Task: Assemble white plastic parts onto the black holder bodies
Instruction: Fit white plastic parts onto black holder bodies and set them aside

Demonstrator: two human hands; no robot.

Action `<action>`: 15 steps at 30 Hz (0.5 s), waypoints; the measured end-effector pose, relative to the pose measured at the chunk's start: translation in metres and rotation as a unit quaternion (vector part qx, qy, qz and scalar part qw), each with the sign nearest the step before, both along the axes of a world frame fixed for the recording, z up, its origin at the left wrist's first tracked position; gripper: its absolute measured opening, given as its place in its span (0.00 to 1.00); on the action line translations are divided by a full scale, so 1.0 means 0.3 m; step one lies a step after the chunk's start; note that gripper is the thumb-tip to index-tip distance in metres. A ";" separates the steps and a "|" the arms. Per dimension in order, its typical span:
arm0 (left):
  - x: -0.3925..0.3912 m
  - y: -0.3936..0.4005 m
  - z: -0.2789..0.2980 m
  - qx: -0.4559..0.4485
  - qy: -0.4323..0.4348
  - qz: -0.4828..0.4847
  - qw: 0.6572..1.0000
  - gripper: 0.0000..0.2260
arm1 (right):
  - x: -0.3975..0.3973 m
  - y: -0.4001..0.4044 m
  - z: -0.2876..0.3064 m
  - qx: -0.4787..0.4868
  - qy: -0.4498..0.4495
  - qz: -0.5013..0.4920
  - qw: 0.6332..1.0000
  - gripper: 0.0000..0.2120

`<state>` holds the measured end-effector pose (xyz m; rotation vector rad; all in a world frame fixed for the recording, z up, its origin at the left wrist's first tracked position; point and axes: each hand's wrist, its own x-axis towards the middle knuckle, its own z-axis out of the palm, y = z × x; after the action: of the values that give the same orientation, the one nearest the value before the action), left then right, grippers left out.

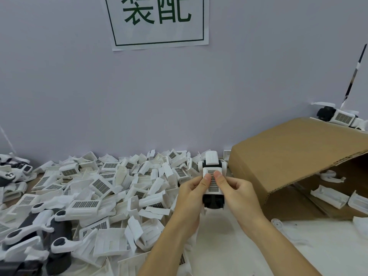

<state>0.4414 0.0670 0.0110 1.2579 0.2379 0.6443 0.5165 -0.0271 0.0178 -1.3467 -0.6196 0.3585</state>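
Held up over the table point(249, 246) between both grips: black holder body point(213, 202) with white grille part point(213, 181) on top. Left hand point(192, 193) and right hand point(237, 191) curled round the sides, both thumbs flat on the grille, probably to press it home. Loose white parts point(103, 186) heaped left of the grips, cardboard box point(288, 156) right, likely for easy reach.
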 end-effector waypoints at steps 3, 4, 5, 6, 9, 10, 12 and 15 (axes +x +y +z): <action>0.005 0.013 -0.003 -0.028 -0.001 0.006 1.000 0.14 | 0.000 -0.004 0.003 0.000 -0.010 0.026 1.000 0.12; 0.005 0.018 -0.003 -0.044 -0.004 0.009 0.999 0.14 | 0.000 -0.005 0.005 0.003 -0.014 0.038 0.999 0.11; 0.005 0.023 -0.003 -0.058 -0.007 0.008 0.998 0.13 | 0.000 -0.007 0.006 0.005 -0.021 0.048 0.999 0.09; 0.004 0.027 -0.003 -0.069 -0.009 0.005 0.998 0.13 | 0.000 -0.009 0.007 0.006 -0.030 0.056 0.998 0.08; 0.010 0.029 -0.014 -0.066 0.000 0.016 0.998 0.10 | 0.006 -0.006 -0.002 -0.009 -0.053 0.048 0.997 0.09; 0.014 0.029 -0.020 -0.055 0.004 0.025 0.998 0.10 | 0.008 -0.005 -0.007 -0.016 -0.060 0.040 0.997 0.09; 0.022 0.029 -0.031 -0.032 0.009 0.040 0.999 0.10 | 0.012 -0.004 -0.015 -0.032 -0.076 0.022 0.996 0.10; 0.023 0.027 -0.035 -0.007 0.005 0.048 0.999 0.10 | 0.016 -0.005 -0.020 -0.040 -0.101 0.013 0.994 0.11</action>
<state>0.4483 0.0752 0.0004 1.2416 0.3135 0.7177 0.5214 -0.0285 0.0117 -1.4635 -0.7987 0.2723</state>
